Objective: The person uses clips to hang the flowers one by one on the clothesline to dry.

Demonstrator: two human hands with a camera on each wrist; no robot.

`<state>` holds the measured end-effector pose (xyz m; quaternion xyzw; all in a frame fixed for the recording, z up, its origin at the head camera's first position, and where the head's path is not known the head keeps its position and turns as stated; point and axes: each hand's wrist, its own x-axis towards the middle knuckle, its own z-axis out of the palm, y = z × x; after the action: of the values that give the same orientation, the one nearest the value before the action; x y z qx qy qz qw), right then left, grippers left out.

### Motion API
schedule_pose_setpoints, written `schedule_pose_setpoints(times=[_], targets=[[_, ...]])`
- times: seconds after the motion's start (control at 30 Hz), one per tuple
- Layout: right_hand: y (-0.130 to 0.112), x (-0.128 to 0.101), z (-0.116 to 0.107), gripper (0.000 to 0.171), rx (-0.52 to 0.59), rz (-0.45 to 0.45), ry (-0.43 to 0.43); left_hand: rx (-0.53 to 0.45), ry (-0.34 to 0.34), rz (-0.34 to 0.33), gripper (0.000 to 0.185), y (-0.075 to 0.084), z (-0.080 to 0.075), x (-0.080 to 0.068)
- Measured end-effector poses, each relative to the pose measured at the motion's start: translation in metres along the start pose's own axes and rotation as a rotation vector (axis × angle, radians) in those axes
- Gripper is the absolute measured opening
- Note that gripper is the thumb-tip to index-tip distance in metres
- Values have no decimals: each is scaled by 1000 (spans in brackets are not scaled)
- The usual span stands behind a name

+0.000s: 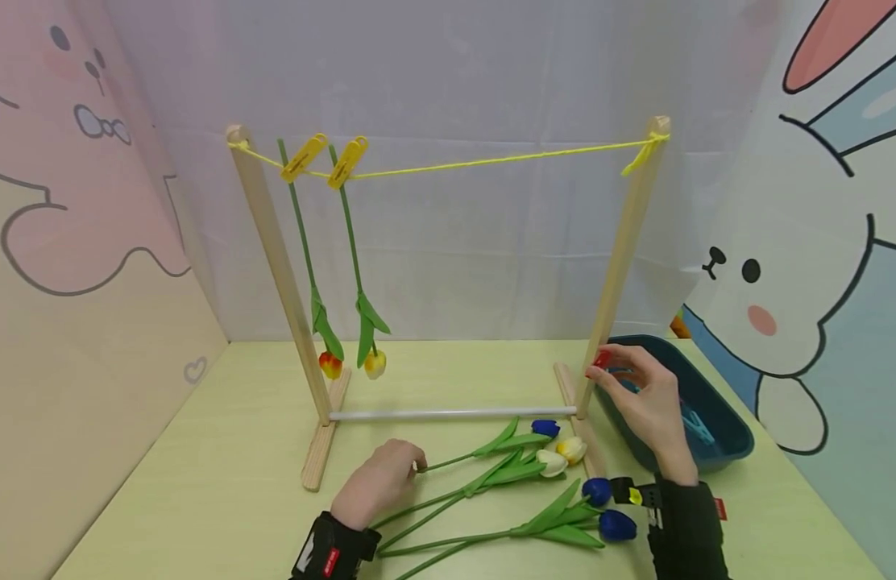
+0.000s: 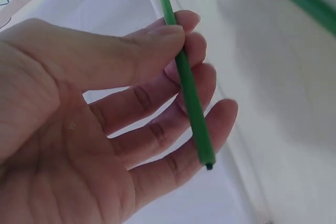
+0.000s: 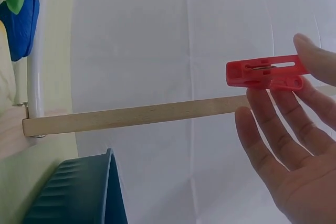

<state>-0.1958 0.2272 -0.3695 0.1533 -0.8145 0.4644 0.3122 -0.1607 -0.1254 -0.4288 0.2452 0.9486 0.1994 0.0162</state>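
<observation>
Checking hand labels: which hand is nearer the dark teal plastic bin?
Right. The right hand, pinching a red plastic clothespin, is above the dark teal plastic bin; the left hand is far across the table.

Even, bright, diffuse lighting fills all three views, with only faint, soft shadows beneath the stems (image 1: 448, 491) on the table (image 1: 201, 483). The head view is sharp at centre but bends straight lines toward the edges, so the posts (image 1: 274, 242) lean outward. In the wrist views the white backdrop (image 3: 210, 51) is nearly overexposed; the left hand (image 2: 79, 129) is close and slightly soft, and the tub (image 3: 79, 198) is blurred.
</observation>
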Motion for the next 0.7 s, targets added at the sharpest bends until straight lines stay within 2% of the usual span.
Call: schedule_pose_setpoints(times=[0.17,0.33,0.47,0.57,0.7], targets=[[0,0,0,36,3,-2,1,91,119,-35,16,6,-7,-4],[0,0,-1,36,1,-6,3,108,178,-90,12,8,-11,-4],[0,0,-1,36,-6,-3,0,159,225,-102,10,9,-13,-4],[0,0,-1,35,-12,3,-3,249,312,-82,9,11,-16,-5],[1,1,-2,35,-21,9,-4,386,480,-41,8,13,-23,-6]])
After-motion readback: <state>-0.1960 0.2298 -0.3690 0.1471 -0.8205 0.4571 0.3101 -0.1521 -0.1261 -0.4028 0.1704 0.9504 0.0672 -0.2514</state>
